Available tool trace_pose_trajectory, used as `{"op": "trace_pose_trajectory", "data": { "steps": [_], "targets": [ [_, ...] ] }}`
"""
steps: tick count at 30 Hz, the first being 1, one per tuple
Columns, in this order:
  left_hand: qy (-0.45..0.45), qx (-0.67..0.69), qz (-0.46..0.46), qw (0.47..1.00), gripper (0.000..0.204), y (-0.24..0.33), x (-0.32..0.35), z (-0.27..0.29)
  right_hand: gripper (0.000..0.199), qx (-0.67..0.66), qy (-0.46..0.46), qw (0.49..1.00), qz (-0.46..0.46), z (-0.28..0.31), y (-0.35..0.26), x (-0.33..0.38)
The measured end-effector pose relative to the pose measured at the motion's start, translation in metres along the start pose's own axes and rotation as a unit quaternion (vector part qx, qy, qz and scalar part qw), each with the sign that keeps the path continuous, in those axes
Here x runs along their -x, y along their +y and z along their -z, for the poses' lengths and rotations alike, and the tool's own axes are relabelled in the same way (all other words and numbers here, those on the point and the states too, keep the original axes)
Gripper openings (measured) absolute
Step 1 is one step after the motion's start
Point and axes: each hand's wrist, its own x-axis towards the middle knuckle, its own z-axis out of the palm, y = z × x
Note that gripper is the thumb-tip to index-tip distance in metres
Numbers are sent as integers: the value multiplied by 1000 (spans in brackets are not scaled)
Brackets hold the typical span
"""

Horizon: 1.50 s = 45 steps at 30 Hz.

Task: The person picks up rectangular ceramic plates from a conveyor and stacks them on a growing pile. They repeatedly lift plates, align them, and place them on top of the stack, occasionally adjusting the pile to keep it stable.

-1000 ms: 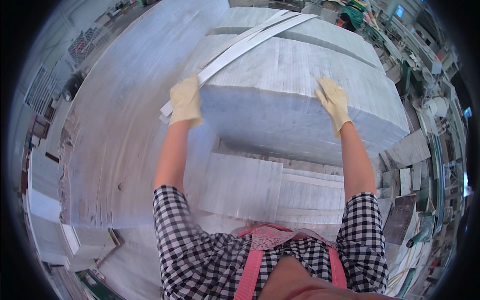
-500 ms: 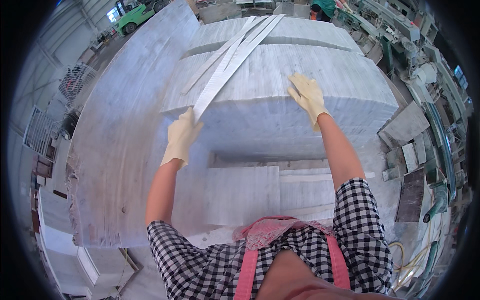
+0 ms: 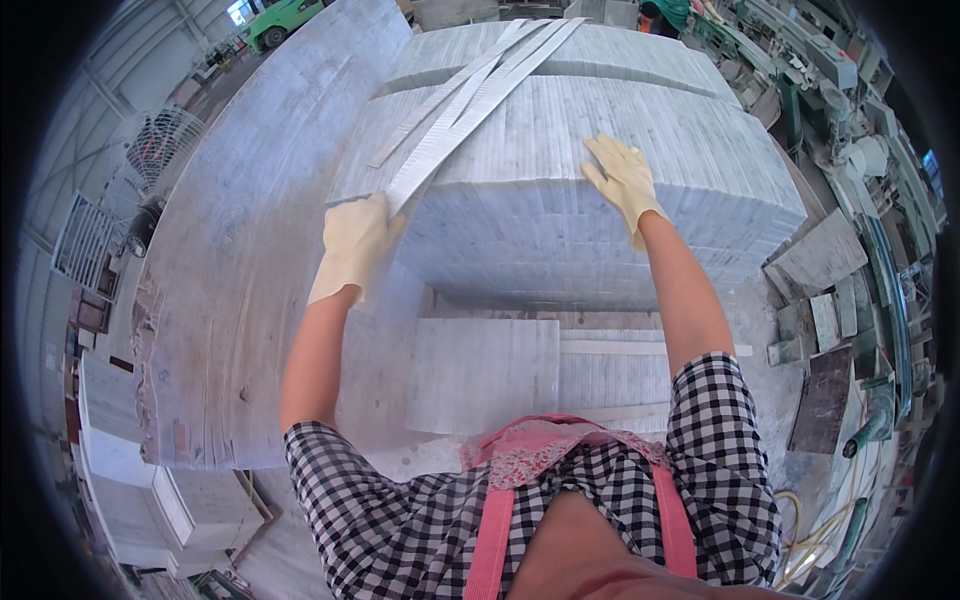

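My left hand (image 3: 352,240), in a cream rubber glove, is closed around the near end of a long, flat, pale grey strip (image 3: 437,156). That strip slants away across the top of a stack of thin grey-white stone strips (image 3: 560,125) set on edge. Another loose strip (image 3: 424,118) lies beside it, and their far ends come together on the row behind (image 3: 640,62). My right hand (image 3: 622,178), also gloved, rests with fingers spread on the stack's near top edge, holding nothing.
A large upright stone slab (image 3: 250,230) runs along the left. Below the stack lie a pale square panel (image 3: 485,370) and more strips (image 3: 615,375). Stone offcuts (image 3: 820,255) and machinery (image 3: 865,160) line the right. A green vehicle (image 3: 285,22) stands at the far left.
My left hand has shifted slightly up and left in the picture, still gripping the strip's end. The right hand stays on the stack's edge. The whole view has tilted a little.
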Motion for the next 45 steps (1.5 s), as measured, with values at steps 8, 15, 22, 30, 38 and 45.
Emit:
{"op": "trace_pose_trajectory", "data": {
  "steps": [8,15,22,30,38,45],
  "targets": [
    [-1,20,66,998,35,-18,-16,7,40,30,11,999,31,-11,7,-8],
    [34,117,109,987,46,-67,-30,-6,41,29,55,998,27,-5,2,-4],
    [-12,170,162,972,36,-89,-43,-26,41,36,23,999,19,0,1,-8],
    [70,41,100,992,44,-49,-27,3,42,24,22,999,17,-2,7,-11],
    [46,36,75,995,45,2,3,9,43,-2,23,1000,6,-5,12,-13],
    [-41,46,110,992,57,16,9,-23,42,-9,33,999,19,-5,14,-15]
  ]
}}
